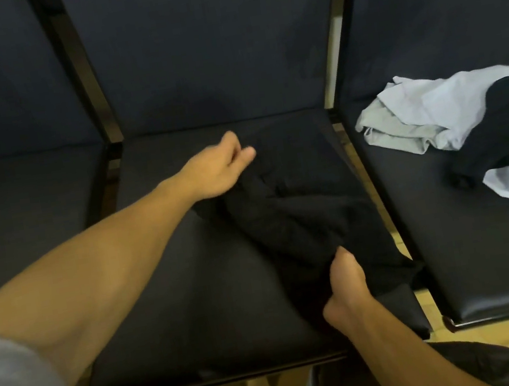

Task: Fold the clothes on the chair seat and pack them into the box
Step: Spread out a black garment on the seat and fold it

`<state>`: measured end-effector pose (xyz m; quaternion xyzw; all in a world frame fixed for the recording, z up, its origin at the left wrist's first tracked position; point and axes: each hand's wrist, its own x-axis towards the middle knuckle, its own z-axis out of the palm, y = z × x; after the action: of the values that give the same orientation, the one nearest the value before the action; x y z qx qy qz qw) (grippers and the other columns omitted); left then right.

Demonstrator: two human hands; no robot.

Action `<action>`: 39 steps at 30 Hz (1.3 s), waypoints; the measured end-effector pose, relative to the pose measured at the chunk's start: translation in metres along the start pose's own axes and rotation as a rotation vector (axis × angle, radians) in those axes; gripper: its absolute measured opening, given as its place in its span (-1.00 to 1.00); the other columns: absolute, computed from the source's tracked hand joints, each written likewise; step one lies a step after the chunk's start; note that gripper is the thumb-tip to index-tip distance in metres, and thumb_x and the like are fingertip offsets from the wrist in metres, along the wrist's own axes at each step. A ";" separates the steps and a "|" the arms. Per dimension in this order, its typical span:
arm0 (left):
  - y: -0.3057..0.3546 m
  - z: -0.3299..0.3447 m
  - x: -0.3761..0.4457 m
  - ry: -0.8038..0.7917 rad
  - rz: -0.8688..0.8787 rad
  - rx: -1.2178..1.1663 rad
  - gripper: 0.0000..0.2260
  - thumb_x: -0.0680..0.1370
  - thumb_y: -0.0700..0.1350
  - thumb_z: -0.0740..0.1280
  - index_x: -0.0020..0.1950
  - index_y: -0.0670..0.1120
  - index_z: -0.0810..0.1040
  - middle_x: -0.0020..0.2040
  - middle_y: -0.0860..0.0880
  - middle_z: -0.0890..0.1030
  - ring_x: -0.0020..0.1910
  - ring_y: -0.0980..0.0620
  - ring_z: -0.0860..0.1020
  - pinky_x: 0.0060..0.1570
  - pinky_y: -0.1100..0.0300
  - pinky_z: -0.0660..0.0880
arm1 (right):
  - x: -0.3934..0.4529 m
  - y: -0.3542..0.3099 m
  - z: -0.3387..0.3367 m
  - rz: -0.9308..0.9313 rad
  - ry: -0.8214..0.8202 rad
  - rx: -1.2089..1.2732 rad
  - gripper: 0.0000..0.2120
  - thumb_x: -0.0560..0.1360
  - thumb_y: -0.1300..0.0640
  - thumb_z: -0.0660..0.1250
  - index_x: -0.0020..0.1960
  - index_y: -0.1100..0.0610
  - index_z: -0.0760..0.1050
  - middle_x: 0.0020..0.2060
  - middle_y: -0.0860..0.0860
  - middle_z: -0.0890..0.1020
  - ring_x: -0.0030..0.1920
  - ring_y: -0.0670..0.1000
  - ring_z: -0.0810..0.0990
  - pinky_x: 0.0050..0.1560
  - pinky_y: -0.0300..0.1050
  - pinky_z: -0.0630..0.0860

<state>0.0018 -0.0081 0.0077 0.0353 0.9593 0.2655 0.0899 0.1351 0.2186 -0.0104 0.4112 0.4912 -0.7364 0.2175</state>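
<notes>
**Black garment on a black seat: good luck seeing the edges**

Right hand [344,282] at about 5 o'clock has its fingers curled into the near end of the black garment [297,219], bunching it close to the front right corner of the middle seat [171,306]. Left hand [220,165] is up at 11 o'clock from there, by the far end of the cloth. Its fingers look loosely curled and a bit motion-blurred, so I can't tell if it's actually pinching fabric or just hovering over it.

The garment runs diagonally between the two hands, twisted and rumpled, not flat at all.

What could go wrong, I reckon:
- The near end already hangs over the seat's right edge, so a tug toward 3 o'clock could drag it off onto the floor [421,309].
- If only one hand really has it, pulling will just tighten the twist instead of spreading it.
- Black on black means sleeves and hems are hard to find, so the fold could come out lopsided.

More clothes, the pile [428,118] of pale and dark stuff, sit on the next seat at 2 o'clock, cut off by the frame edge.

No box in view anywhere. Can't tell what kind of garment this is either.
</notes>
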 end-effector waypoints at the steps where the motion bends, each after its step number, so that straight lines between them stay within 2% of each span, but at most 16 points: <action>1: -0.003 0.010 -0.003 -0.123 -0.018 0.068 -0.54 0.61 0.37 0.14 0.18 -0.01 0.37 0.01 -0.06 0.52 0.05 -0.11 0.52 0.07 0.02 0.44 | 0.003 -0.002 0.000 0.004 0.000 -0.051 -0.68 0.68 0.01 0.17 0.35 0.12 0.50 0.06 0.11 0.62 -0.01 0.14 0.58 -0.05 0.01 0.50; 3: -0.015 0.025 -0.015 -0.295 0.027 0.279 -0.28 0.46 0.54 0.15 0.42 0.07 0.30 0.25 -0.03 0.40 0.29 -0.08 0.37 0.34 -0.05 0.37 | 0.012 -0.011 0.000 -0.008 -0.003 -0.132 -0.58 0.69 -0.06 0.15 0.44 0.14 0.43 0.23 0.14 0.60 0.08 0.17 0.58 0.01 0.01 0.49; 5: -0.031 0.031 -0.035 -0.299 0.067 0.356 -0.18 0.42 0.53 0.25 0.53 0.09 0.22 0.33 0.04 0.33 0.34 -0.03 0.27 0.40 -0.03 0.32 | 0.022 -0.020 -0.003 -0.063 -0.009 -0.208 -0.45 0.65 -0.19 0.17 0.49 0.14 0.38 0.31 0.14 0.57 0.20 0.18 0.57 0.10 0.00 0.48; 8: -0.055 0.026 -0.076 -0.214 0.015 0.257 -0.39 0.52 0.28 0.41 0.45 0.08 0.30 0.27 0.07 0.41 0.29 -0.01 0.32 0.32 0.00 0.38 | 0.029 -0.033 -0.006 -0.152 -0.108 -0.420 -0.42 0.50 -0.37 0.29 0.32 0.02 0.53 0.11 0.01 0.65 0.00 0.04 0.62 0.00 -0.06 0.50; 10: -0.070 0.016 -0.112 -0.277 -0.078 0.209 -0.57 0.56 0.01 0.43 0.36 0.10 0.35 0.14 0.09 0.45 0.25 0.01 0.37 0.25 0.05 0.43 | 0.033 -0.041 -0.009 -0.234 -0.199 -0.638 -0.60 0.48 -0.28 0.38 0.10 0.01 0.60 0.02 -0.03 0.68 -0.06 -0.02 0.65 -0.08 -0.14 0.53; 11: -0.073 0.009 -0.132 -0.349 -0.132 0.220 -0.58 0.56 -0.07 0.41 0.36 0.11 0.34 0.09 0.09 0.43 0.23 0.01 0.40 0.23 0.07 0.45 | 0.035 -0.044 -0.010 -0.262 -0.249 -0.732 -0.67 0.49 -0.19 0.42 0.06 0.04 0.62 0.01 0.00 0.71 -0.06 0.00 0.69 -0.10 -0.16 0.57; 14: -0.071 0.003 -0.178 -0.556 -0.212 0.337 -0.51 0.56 -0.05 0.36 0.45 0.13 0.31 0.21 -0.04 0.50 0.23 -0.08 0.51 0.23 0.04 0.49 | 0.040 -0.048 -0.013 -0.275 -0.426 -0.988 -0.84 0.52 0.11 0.46 0.08 0.11 0.66 -0.01 0.10 0.74 -0.03 0.06 0.73 0.08 -0.02 0.65; 17: -0.070 0.000 -0.204 -0.632 -0.299 0.159 -0.59 0.60 -0.05 0.31 0.45 0.13 0.41 0.36 0.02 0.52 0.33 -0.01 0.51 0.33 -0.02 0.47 | 0.042 -0.046 -0.011 -0.257 -0.485 -1.158 -0.86 0.52 0.17 0.42 0.07 0.09 0.66 -0.09 0.06 0.75 -0.05 0.08 0.73 0.17 0.08 0.61; 20: -0.082 -0.005 -0.210 -0.491 -0.289 -0.151 -0.70 0.56 -0.18 0.31 0.08 0.25 0.58 0.11 0.08 0.64 0.09 0.06 0.63 0.10 0.07 0.58 | 0.040 -0.050 -0.006 -0.269 -0.510 -1.175 -0.87 0.50 0.10 0.44 0.03 0.06 0.68 -0.10 0.03 0.75 -0.05 0.06 0.73 0.16 0.08 0.60; 23: -0.094 -0.014 -0.208 -0.278 -0.388 -0.418 -0.65 0.55 -0.41 0.29 0.10 0.02 0.62 0.03 -0.05 0.70 -0.05 0.04 0.67 -0.07 0.16 0.56 | 0.038 -0.056 -0.001 -0.334 -0.490 -1.102 -0.81 0.50 -0.04 0.47 -0.04 0.09 0.71 -0.16 0.01 0.76 -0.11 0.01 0.74 0.01 -0.07 0.60; 24: -0.096 -0.015 -0.206 -0.207 -0.414 -0.483 -0.64 0.55 -0.44 0.27 0.11 -0.01 0.63 0.03 -0.06 0.71 -0.03 0.01 0.67 -0.05 0.15 0.56 | 0.040 -0.057 0.001 -0.392 -0.451 -1.061 -0.82 0.50 -0.01 0.48 -0.06 0.10 0.72 -0.18 0.02 0.75 -0.12 0.02 0.74 -0.01 -0.07 0.60; 27: -0.097 -0.020 -0.200 0.018 -0.427 -0.706 -0.66 0.57 -0.43 0.28 0.13 -0.05 0.68 0.08 -0.10 0.71 0.08 -0.06 0.68 0.09 0.05 0.56 | 0.053 -0.066 0.006 -0.534 -0.346 -0.789 -0.90 0.50 0.21 0.46 0.01 0.12 0.70 -0.10 0.05 0.76 -0.01 0.08 0.73 0.17 0.06 0.61; 30: -0.100 -0.024 -0.185 0.187 -0.476 -0.963 -0.75 0.58 -0.26 0.38 0.20 -0.03 0.68 0.17 -0.10 0.70 0.17 -0.06 0.67 0.22 -0.03 0.56 | 0.060 -0.077 0.006 -0.514 -0.258 -0.714 -0.83 0.51 0.31 0.39 0.02 0.10 0.67 -0.10 0.07 0.75 -0.03 0.11 0.72 0.07 0.03 0.62; 34: -0.107 -0.015 -0.172 0.022 -0.668 -1.087 -0.64 0.50 -0.01 0.50 0.28 -0.01 0.63 0.21 -0.08 0.69 0.19 -0.10 0.67 0.25 -0.11 0.56 | 0.068 -0.075 0.002 -0.448 -0.178 -0.777 -0.92 0.51 0.13 0.45 -0.04 0.13 0.68 -0.15 0.11 0.74 -0.12 0.12 0.72 -0.04 -0.01 0.61; 36: -0.112 -0.009 -0.172 -0.008 -0.685 -1.027 -0.66 0.49 -0.14 0.51 0.26 -0.04 0.63 0.21 -0.14 0.68 0.19 -0.16 0.66 0.21 -0.15 0.59 | 0.070 -0.072 0.003 -0.451 -0.162 -0.760 -0.84 0.50 0.02 0.48 -0.08 0.12 0.69 -0.21 0.07 0.75 -0.17 0.08 0.72 -0.07 -0.03 0.64; 39: -0.117 -0.012 -0.173 0.034 -0.620 -1.044 -0.60 0.49 -0.38 0.40 0.24 -0.03 0.66 0.22 -0.20 0.66 0.14 -0.20 0.66 0.04 -0.06 0.64 | 0.072 -0.073 0.010 -0.538 -0.119 -0.701 -0.90 0.51 0.10 0.48 -0.11 0.13 0.67 -0.20 0.11 0.73 -0.19 0.08 0.70 -0.16 -0.10 0.61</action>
<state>0.1671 -0.1341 -0.0157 -0.2988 0.6692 0.6629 0.1530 0.0375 0.2463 -0.0282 0.1268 0.7874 -0.5781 0.1725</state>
